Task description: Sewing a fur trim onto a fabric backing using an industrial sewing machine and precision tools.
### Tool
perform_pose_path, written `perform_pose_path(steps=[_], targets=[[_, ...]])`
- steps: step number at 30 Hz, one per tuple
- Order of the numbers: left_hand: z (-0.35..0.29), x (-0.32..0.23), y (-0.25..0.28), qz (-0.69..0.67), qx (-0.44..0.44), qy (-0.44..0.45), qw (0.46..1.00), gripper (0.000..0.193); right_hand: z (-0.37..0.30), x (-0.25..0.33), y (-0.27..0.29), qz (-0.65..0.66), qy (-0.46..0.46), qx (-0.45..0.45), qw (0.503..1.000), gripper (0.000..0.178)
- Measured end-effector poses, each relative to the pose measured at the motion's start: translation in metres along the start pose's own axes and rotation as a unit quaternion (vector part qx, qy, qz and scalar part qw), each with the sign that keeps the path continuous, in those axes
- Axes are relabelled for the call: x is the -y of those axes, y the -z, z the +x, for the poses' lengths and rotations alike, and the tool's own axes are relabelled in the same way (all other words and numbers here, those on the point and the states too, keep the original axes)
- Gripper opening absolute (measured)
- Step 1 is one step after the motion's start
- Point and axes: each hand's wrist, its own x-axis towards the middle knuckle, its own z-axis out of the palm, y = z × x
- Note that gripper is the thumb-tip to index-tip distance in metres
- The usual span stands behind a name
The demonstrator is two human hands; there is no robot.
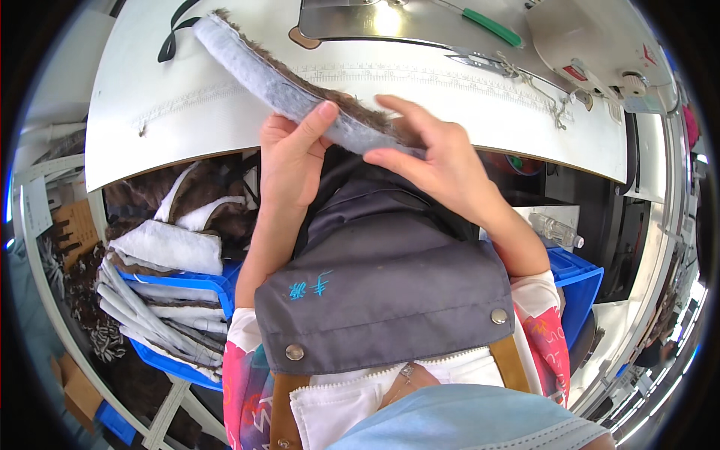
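A long strip of brown fur fabric (259,69) with a pale grey-white backing slants over the near edge of the white table. The backing faces me, and the fur shows along its far edge. My left hand (294,154) is closed on the strip near its middle, thumb on the backing. My right hand (446,154) holds its right end between the thumb and the fingers, which are slightly blurred. The strip's left end reaches out freely over the table. Under my hands, a dark grey apron (382,292) covers my lap.
A sewing machine (600,45) stands at the far right of the white table (187,124). Near it lie a green-handled tool (491,26) and metal tweezers (480,61). A black strap (166,45) lies far left. Blue bins (176,279) flank me, the left one holding fur strips.
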Motion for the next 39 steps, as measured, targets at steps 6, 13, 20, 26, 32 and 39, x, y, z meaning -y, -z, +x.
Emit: perform_pose_path(steps=[6,13,20,26,32,39], targets=[[0.018,-0.021,0.012,-0.024,-0.078,-0.062,0.995,0.014,-0.003,-0.011,0.0,0.055,-0.022,0.06,0.996,0.019],[0.054,-0.048,0.022,0.153,-0.014,-0.006,0.988,0.02,-0.009,-0.015,-0.003,0.023,-0.044,0.056,0.997,0.019],[0.091,-0.046,0.02,0.223,0.039,0.089,0.97,0.023,0.006,-0.012,0.004,0.036,0.018,0.065,0.997,0.047],[0.112,-0.046,0.005,0.186,0.018,0.189,0.964,0.023,0.069,-0.054,0.006,-0.224,0.27,-0.094,0.932,0.055],[0.134,-0.047,0.009,0.275,0.032,0.195,0.941,0.025,0.102,-0.054,-0.002,-0.275,0.449,-0.06,0.848,0.02],[0.206,-0.082,0.008,0.633,0.122,0.098,0.759,0.029,0.107,-0.055,-0.006,-0.361,0.339,0.004,0.869,0.028]])
